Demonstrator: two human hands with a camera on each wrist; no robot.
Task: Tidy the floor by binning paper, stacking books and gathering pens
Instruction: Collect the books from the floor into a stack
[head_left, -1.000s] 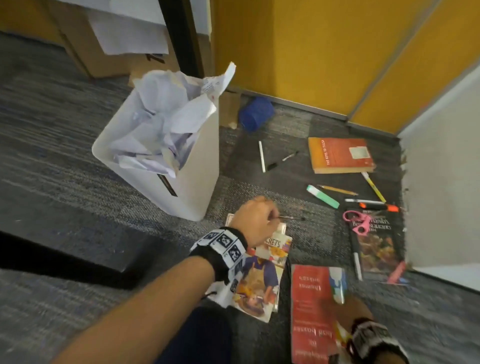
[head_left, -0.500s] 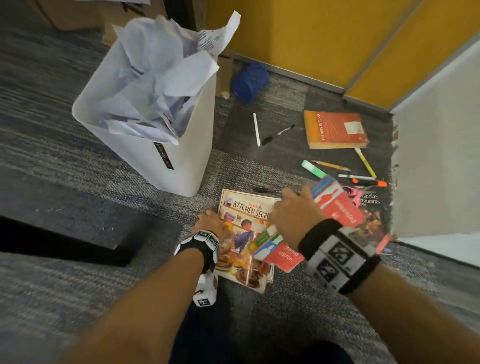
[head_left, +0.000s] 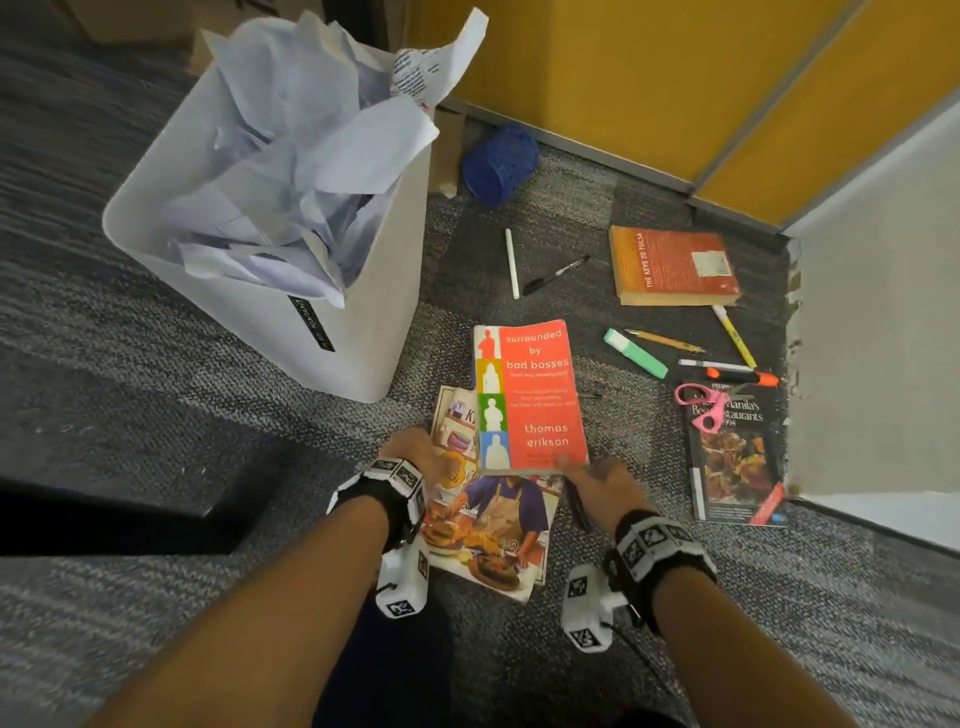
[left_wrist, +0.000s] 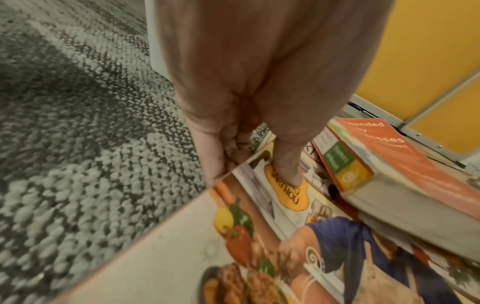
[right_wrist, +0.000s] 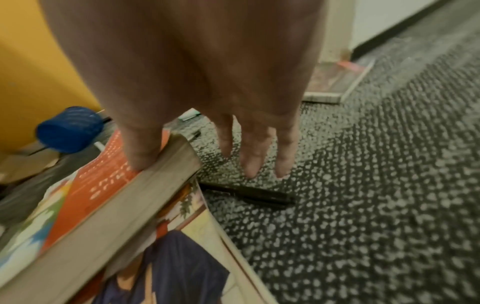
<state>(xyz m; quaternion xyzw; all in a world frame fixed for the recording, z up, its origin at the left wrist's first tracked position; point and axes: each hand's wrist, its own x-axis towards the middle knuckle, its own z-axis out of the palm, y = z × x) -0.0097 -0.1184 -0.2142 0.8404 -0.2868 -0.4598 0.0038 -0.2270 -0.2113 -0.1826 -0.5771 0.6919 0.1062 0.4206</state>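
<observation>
Left hand (head_left: 415, 453) pinching, thumb on top; right hand (head_left: 602, 480) with straight fingers (right_wrist: 249, 156).

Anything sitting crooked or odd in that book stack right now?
Yes. The red paperback lies off-centre on the large cookbook, overhanging its far edge. A black pen lies on the carpet beside the stack.

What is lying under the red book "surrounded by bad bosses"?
The red book lies on the upper part of a cookbook showing a person in an apron. The cookbook's title is mostly covered. A dark pen lies on the carpet beside them; whether anything lies under the cookbook cannot be seen.
</observation>
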